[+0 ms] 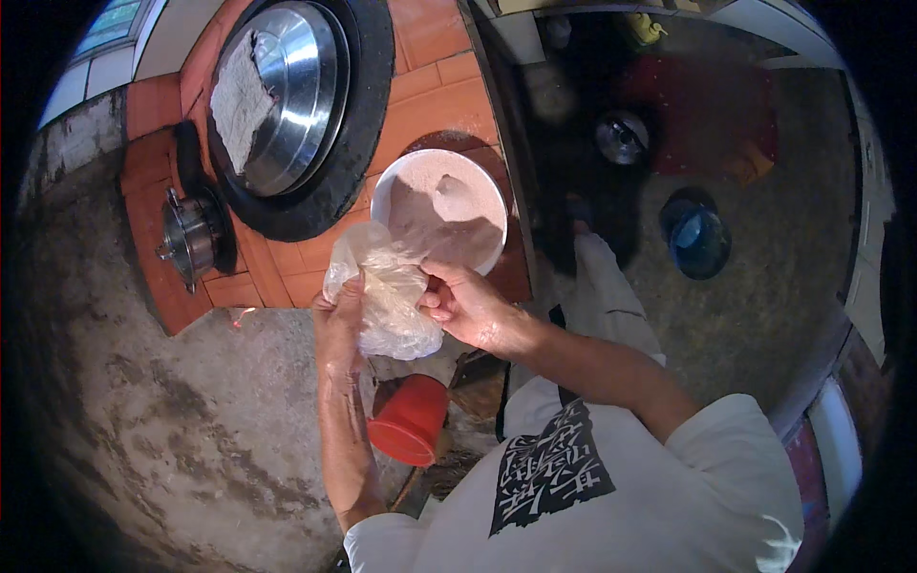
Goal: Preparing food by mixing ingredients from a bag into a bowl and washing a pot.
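Observation:
A crumpled clear plastic bag (390, 301) is held between my two hands. My left hand (344, 304) grips its left side, thumb on top. The fingers of my right hand (466, 304) pinch its right side near the top. Whether the bag contains anything cannot be told. Just beyond it, a round white basin (380, 190) of pale pinkish powder stands on the orange-tiled stove top (430, 100). A small mound of powder rises inside, and the bag hides part of the near rim.
A large metal lid (304, 93) with a grey cloth (240, 107) covers the stove's black-rimmed opening. A small metal pot (190, 240) stands left. Below my hands is a red bucket (408, 419). On the floor at right are a blue bucket (698, 243) and a metal vessel (622, 136).

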A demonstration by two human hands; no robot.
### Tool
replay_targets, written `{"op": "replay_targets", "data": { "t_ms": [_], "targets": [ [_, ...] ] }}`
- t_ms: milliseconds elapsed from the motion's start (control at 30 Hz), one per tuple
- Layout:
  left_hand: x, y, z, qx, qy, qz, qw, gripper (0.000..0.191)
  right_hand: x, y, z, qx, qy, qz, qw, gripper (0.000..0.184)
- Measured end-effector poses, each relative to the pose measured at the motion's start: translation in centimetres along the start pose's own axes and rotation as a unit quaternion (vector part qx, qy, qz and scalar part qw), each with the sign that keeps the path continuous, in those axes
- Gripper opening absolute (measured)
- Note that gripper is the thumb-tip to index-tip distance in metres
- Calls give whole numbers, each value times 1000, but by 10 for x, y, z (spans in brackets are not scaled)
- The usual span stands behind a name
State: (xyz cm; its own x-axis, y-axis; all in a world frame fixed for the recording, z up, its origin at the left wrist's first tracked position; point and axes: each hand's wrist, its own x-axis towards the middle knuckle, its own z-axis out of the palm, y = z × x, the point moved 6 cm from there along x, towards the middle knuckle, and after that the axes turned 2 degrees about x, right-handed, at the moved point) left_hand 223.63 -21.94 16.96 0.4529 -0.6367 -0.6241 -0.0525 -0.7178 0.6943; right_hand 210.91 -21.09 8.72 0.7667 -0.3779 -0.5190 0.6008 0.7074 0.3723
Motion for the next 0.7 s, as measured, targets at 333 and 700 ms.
{"op": "replay_targets", "data": {
  "t_ms": [333, 700],
  "targets": [
    [1, -9, 0, -4, 14, -21, 1000, 28, -1, 8, 7, 74, -31, 53, 995, 19],
    [-4, -23, 10, -99, -85, -90, 987, 41, -3, -4, 10, 68, -51, 25, 996, 20]
  ]
}}
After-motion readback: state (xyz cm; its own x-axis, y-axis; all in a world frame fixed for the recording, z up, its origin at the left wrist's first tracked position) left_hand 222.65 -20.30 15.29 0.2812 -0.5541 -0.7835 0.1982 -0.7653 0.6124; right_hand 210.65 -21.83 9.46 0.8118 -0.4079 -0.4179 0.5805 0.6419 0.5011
